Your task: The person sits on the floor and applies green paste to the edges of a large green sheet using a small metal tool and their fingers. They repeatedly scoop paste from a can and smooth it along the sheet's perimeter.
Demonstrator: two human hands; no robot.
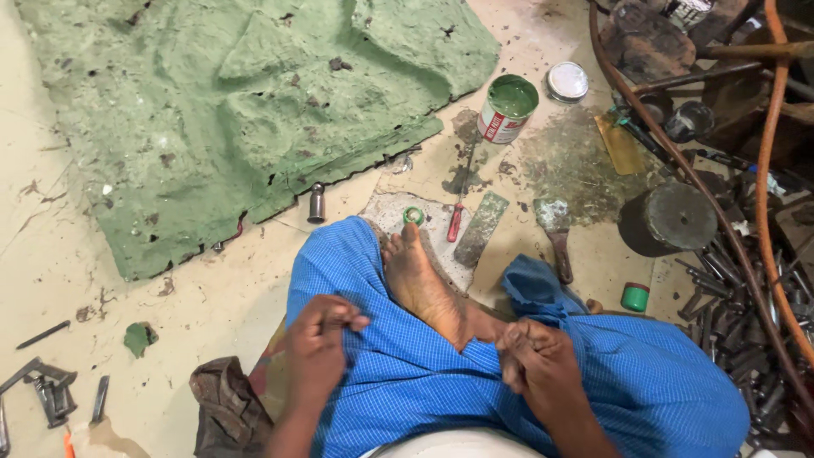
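Blue checked cloth (pixel 407 365) covered the seated person's lap. Left hand (pixel 318 343) pinched a fold of it with curled fingers (pixel 343 318); right hand (pixel 534 360) rested bunched on it, beside the bare foot (pixel 420 280).

Green slab (pixel 212 110) — open paint tin (pixel 507 108); scrapers (pixel 555 233)

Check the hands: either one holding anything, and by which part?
No tool in either. The left hand pinches the blue cloth at a fold on the knee. The right hand is curled over the cloth; a grip cannot be told.
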